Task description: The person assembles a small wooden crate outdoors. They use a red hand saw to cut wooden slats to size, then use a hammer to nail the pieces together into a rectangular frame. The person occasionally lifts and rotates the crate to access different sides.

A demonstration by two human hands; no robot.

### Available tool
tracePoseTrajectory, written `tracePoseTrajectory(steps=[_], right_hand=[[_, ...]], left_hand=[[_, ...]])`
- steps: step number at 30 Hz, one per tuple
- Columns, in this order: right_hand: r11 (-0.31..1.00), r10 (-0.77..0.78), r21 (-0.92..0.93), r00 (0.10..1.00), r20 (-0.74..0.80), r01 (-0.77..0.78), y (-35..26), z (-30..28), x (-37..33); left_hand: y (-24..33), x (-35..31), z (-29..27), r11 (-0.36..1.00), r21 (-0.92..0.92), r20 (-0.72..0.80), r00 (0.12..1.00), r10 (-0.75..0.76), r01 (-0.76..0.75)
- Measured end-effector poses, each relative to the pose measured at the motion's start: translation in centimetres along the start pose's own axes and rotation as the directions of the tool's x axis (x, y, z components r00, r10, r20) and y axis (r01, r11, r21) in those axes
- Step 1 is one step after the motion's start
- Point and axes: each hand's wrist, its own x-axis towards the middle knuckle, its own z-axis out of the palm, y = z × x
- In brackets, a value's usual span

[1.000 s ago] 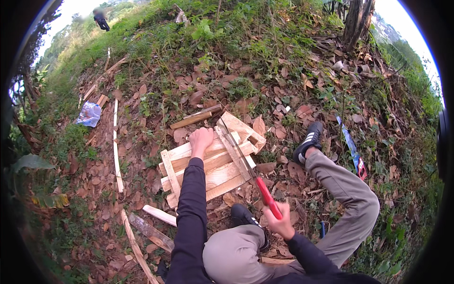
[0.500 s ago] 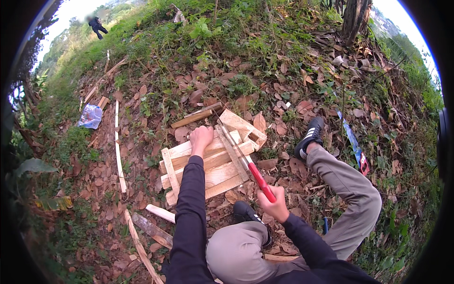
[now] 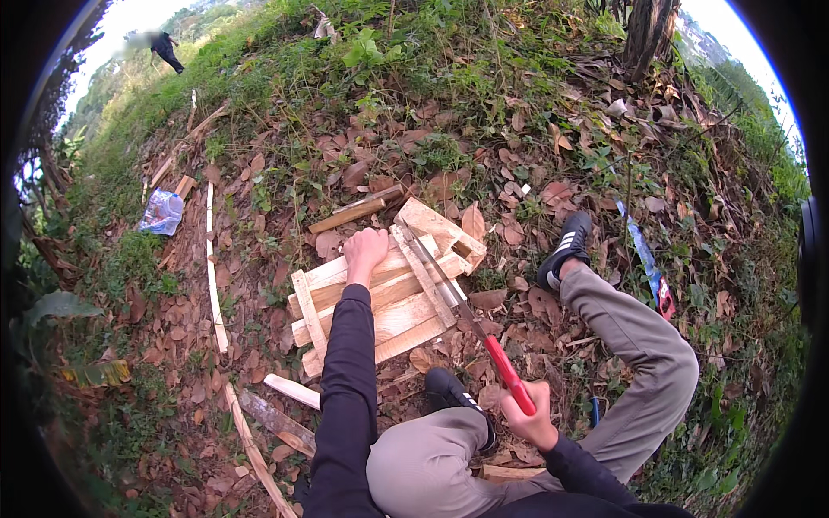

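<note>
My right hand [image 3: 531,416] is wrapped around the red handle of a hand saw [image 3: 505,369]. The saw's thin blade slants up and left over the right end of a slatted wooden panel [image 3: 406,318], beside its crosspiece [image 3: 425,274]. At the panel's far edge, my left hand [image 3: 366,252] is closed and bears down on the slats; its fingertips are hidden. The pale slats lie roughly side by side, with a second crosspiece [image 3: 309,315] at their left end. Touching the panel's far right is a wooden block with a square hole [image 3: 440,231].
Short wood pieces [image 3: 358,214] lie beyond the panel, and long strips [image 3: 215,268] to the left. A clear plastic bag [image 3: 162,212] sits farther left. A blue sleeve-like strip [image 3: 637,237] lies right of my shoe [image 3: 570,246]. Someone [image 3: 164,50] stands far off.
My right hand has drawn the saw back toward me, down and to the right. My left hand stays on the panel. The distant person has shifted slightly left.
</note>
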Motion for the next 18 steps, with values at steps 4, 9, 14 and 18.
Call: tracePoseTrajectory(steps=[4,9,14,18], right_hand=[[0.987,-0.101,-0.125,0.994,0.039,0.105,2.0,5.9,8.3],[1.0,-0.027,-0.007,0.998,0.058,0.028,1.3,1.1,-0.2],[0.998,-0.047,-0.033,0.999,0.028,0.047,2.5,4.6,6.1],[0.998,0.056,0.025,0.997,0.049,-0.058,2.3,3.4,2.3]], left_hand=[[-0.5,-1.1,1.0,1.0,0.009,0.013,1.0,0.012,-0.013],[-0.5,-0.1,0.0,0.999,0.003,-0.025,0.999,-0.045,0.045],[0.6,-1.6,1.6,0.999,-0.001,0.021,0.999,-0.032,0.032],[-0.9,-0.3,1.2,0.996,0.01,-0.024,0.995,-0.093,0.094]])
